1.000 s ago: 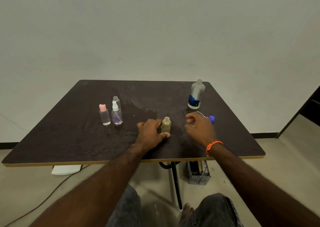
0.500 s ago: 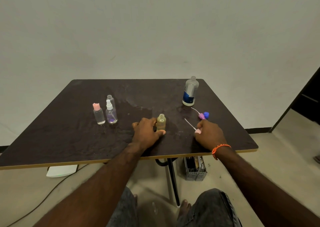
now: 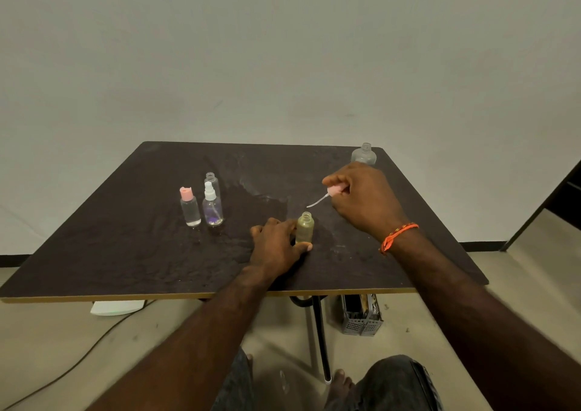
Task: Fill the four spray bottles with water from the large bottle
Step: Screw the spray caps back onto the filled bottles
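Note:
A small yellowish bottle (image 3: 305,227) stands uncapped near the middle of the dark table (image 3: 125,253), and my left hand (image 3: 276,247) grips its base. My right hand (image 3: 361,198) is raised just right of it, holding a pink spray cap (image 3: 334,189) whose thin tube slants down toward the bottle's mouth without reaching it. At the left stand a pink-capped clear bottle (image 3: 189,207), a white-nozzle spray bottle (image 3: 212,204) and an uncapped clear bottle (image 3: 211,180) behind it. The large bottle (image 3: 364,154) is at the far right, mostly hidden by my right hand.
A wet patch (image 3: 261,187) spreads over the table's middle. Under the table are a black leg (image 3: 320,338), a grey perforated basket (image 3: 361,316) and a white object (image 3: 118,307) with a cable on the floor. My knees and bare feet show at the bottom.
My right hand has picked the pink spray cap with its tube up off the table and lifted it toward the yellowish bottle. My left hand has stayed on that bottle.

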{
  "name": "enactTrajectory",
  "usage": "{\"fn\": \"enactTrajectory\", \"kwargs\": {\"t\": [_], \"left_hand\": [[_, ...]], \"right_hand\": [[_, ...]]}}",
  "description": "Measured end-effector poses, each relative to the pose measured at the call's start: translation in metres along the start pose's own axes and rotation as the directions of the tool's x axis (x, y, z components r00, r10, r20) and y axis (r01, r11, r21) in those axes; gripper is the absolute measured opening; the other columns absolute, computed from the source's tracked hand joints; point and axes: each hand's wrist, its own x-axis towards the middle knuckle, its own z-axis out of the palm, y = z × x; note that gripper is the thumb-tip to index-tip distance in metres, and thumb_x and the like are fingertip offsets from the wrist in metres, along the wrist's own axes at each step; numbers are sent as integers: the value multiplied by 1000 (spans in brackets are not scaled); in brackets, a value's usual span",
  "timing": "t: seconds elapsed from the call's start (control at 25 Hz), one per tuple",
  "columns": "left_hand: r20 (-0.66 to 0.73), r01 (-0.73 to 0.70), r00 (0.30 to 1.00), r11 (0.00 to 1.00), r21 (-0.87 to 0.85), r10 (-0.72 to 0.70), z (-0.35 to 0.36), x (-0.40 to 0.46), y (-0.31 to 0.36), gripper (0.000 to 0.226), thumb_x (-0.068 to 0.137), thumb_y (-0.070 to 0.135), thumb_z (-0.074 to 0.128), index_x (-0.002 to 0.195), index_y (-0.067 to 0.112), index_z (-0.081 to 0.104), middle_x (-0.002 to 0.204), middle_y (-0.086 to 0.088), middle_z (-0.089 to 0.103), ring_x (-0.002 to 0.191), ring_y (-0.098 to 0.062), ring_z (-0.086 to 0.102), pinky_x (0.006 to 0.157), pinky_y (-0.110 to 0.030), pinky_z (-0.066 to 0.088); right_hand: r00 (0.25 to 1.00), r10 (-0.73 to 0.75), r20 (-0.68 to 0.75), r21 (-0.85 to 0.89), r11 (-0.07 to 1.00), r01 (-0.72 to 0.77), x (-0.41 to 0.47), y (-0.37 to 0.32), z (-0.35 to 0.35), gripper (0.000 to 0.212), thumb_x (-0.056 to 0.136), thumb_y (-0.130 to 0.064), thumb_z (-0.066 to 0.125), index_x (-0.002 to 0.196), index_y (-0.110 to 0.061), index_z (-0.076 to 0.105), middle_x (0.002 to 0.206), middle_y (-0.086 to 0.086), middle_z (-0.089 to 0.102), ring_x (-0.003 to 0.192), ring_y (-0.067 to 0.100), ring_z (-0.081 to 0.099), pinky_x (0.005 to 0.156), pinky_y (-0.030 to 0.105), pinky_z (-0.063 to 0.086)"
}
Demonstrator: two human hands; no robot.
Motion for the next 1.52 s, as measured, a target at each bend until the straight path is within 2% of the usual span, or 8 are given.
{"fn": "enactTrajectory", "kwargs": {"t": [0.16,0.32,0.52,0.8,1.16,1.24,1.36,1.52], "left_hand": [[16,-1,1000,1000,11,1,0,0,1,51,86,58,73,130,33,62,111,10,65,119,-13,49,95,-36,23],[16,-4,1000,1000,15,3,0,-1,0,49,86,59,73,125,32,63,109,9,65,116,-14,49,94,-37,25],[3,-28,1000,999,33,28,-1,-1,0,43,85,59,73,116,30,65,96,13,59,112,-15,51,92,-39,28],[44,-9,999,999,35,8,-1,2,0,44,88,61,71,121,33,62,108,11,62,115,-13,47,89,-35,22],[57,-7,998,1000,31,6,-6,-1,4,37,89,57,71,114,32,63,102,13,61,113,-13,48,96,-38,29],[63,2,998,999,33,-4,-6,-1,5,40,89,58,71,117,31,63,104,11,62,114,-13,48,96,-39,29],[60,10,998,999,43,-13,-8,-1,7,37,89,57,71,111,29,63,96,12,59,111,-14,49,93,-39,27],[63,15,998,1000,27,-17,-9,-2,7,28,88,55,73,96,31,60,89,14,58,108,-13,48,91,-38,27]], "right_hand": [[992,-16,123,-55,998,23,10,-8,-4,25,87,-9,64,104,-21,78,111,-1,68,98,13,65,93,33,53],[970,31,240,-140,990,3,15,-11,5,26,90,-8,63,110,-16,76,116,3,70,104,17,65,91,24,46],[918,88,386,-107,993,-50,21,-12,36,32,86,-13,71,118,-18,68,118,1,69,104,18,64,94,34,54],[936,208,283,12,975,-220,13,2,58,18,78,-21,82,94,-20,73,90,-5,72,84,11,67,84,37,58],[960,221,170,68,970,-235,-2,0,73,21,87,-16,67,107,-17,72,107,0,73,96,16,66,88,32,53],[949,275,154,63,956,-287,-1,3,75,17,83,-25,76,98,-21,70,96,-3,72,87,13,65,83,34,56],[919,367,142,143,911,-386,-5,7,78,33,72,-42,86,87,-22,64,83,-7,69,78,11,65,77,38,59],[926,271,265,240,911,-335,-10,12,74,75,75,-43,84,137,-22,49,127,-13,57,113,11,58,98,36,52]]}}
